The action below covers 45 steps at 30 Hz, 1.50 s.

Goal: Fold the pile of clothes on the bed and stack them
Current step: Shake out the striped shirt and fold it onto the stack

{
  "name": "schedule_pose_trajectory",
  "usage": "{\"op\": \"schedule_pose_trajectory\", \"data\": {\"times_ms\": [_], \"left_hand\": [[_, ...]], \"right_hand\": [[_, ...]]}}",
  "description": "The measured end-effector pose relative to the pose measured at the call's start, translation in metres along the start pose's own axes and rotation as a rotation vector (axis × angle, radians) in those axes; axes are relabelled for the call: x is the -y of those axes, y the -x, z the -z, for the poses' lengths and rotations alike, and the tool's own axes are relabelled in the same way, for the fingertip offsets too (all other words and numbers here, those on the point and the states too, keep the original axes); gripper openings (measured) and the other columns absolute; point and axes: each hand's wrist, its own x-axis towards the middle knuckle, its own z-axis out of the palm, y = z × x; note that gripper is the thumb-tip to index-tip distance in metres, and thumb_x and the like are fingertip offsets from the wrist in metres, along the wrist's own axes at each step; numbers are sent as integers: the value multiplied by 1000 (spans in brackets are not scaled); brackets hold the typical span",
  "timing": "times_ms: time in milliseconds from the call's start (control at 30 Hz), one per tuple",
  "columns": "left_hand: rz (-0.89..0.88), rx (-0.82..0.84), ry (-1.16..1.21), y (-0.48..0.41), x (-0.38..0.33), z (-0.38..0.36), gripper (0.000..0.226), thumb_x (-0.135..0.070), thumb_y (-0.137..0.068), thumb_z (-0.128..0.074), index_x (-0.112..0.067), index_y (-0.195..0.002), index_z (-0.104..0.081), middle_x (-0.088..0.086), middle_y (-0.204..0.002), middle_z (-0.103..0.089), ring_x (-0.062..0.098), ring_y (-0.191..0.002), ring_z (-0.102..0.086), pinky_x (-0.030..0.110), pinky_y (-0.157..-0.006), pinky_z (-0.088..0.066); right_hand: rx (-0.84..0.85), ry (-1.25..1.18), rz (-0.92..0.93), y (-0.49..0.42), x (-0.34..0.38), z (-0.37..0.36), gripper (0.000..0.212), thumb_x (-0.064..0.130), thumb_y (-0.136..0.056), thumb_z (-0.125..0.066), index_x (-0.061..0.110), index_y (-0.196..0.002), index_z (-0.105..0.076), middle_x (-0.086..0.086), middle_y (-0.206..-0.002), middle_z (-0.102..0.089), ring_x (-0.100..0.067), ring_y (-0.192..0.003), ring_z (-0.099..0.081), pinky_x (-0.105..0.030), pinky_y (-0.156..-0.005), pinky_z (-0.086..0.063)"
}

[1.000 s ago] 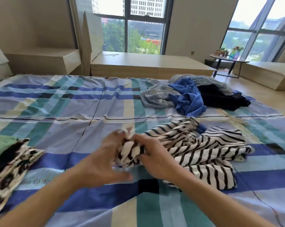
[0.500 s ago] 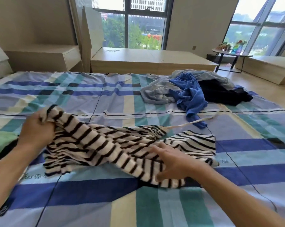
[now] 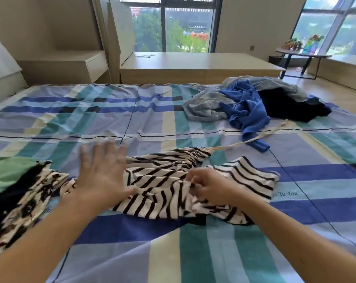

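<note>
A black-and-white striped garment (image 3: pixel 166 186) lies crumpled on the checked bedspread (image 3: pixel 132 111) in front of me, a cream strap trailing from it to the right. My left hand (image 3: pixel 103 174) is spread flat, fingers straight, over the garment's left end and is blurred. My right hand (image 3: pixel 211 186) pinches a fold of the striped cloth near its middle. At the far right lies a pile of unfolded clothes (image 3: pixel 246 103): grey, blue and black pieces. At the left edge sits a stack (image 3: pixel 19 193) with a green piece, a black piece and a cream floral one.
Beyond the bed stand a low wooden platform (image 3: pixel 193 64) under the window and a small round table (image 3: pixel 301 54) with flowers at the right. A wooden nightstand (image 3: pixel 70 66) is at the back left.
My left hand has let go of the striped garment's end and now lies spread flat over it. My right hand has curled onto a fold. The garment has bunched nearer the stack.
</note>
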Motion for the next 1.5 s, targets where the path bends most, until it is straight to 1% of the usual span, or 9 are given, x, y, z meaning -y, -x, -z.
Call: {"op": "schedule_pose_trajectory", "data": {"times_ms": [100,233,400,767,867,967,1167,1333,1500], "left_hand": [[-389,111,570,22,-46,0,123,-71,-63,-75,-37,-157,-3,-18,-159,-20,0,-145,-16,22,-121,-12],[-349,-140,888,16,-71,-14,60,-40,-79,-76,-38,-132,-50,-21,-121,-64,-2,-109,-59,35,-96,-50],[-14,-26,1361,7,-56,2,14,-27,-97,-60,-19,-102,-71,1,-90,-77,16,-87,-73,35,-81,-58],[451,305,1858,11,-51,16,48,-52,-91,-62,-8,-106,-75,17,-99,-76,35,-91,-74,50,-88,-57],[519,289,1975,6,-45,17,44,-49,-90,-62,-9,-105,-74,17,-99,-76,31,-86,-75,42,-75,-59],[543,230,1990,-1,-33,17,42,-50,-89,-64,-14,-109,-74,14,-100,-77,30,-91,-75,41,-77,-57],[550,-27,1894,-11,2,16,32,-47,-91,-63,-22,-107,-74,5,-100,-77,25,-92,-74,41,-84,-57],[528,-237,1922,-15,12,14,20,-19,-96,-54,-19,-89,-73,-3,-80,-76,13,-73,-72,31,-74,-55],[538,-327,1793,-15,12,9,17,-12,-96,-56,-20,-96,-71,-4,-84,-76,11,-75,-72,26,-61,-54]], "right_hand": [[-94,-678,64,8,24,11,12,-1,-95,-60,8,-103,-59,-1,-72,-66,-8,-57,-54,-18,-54,-42],[-150,-953,26,21,39,21,29,17,-94,-64,12,-122,-56,-6,-93,-72,-12,-76,-68,-24,-66,-53],[-2,-661,60,32,26,32,72,56,-76,-72,40,-140,-44,0,-134,-62,-15,-121,-62,-39,-102,-51],[70,57,141,45,57,-15,147,54,-62,-90,56,-141,34,35,-152,22,11,-140,14,-15,-115,-1],[-173,34,185,39,54,-25,113,30,-71,-87,43,-155,-12,18,-156,-33,1,-137,-35,-28,-116,-32],[-400,-297,174,27,40,-7,41,-11,-85,-60,18,-113,-67,5,-101,-74,-3,-94,-67,-24,-82,-55],[-588,-966,-120,28,31,48,18,10,-98,-54,13,-100,-72,-3,-79,-77,-18,-72,-73,-26,-58,-58],[-557,-1178,-267,31,17,71,40,45,-88,-69,16,-116,-71,-10,-104,-77,-28,-92,-75,-38,-76,-62],[-432,-1160,-179,38,24,74,38,49,-94,-59,19,-113,-71,-8,-101,-78,-22,-85,-76,-32,-63,-62]]}}
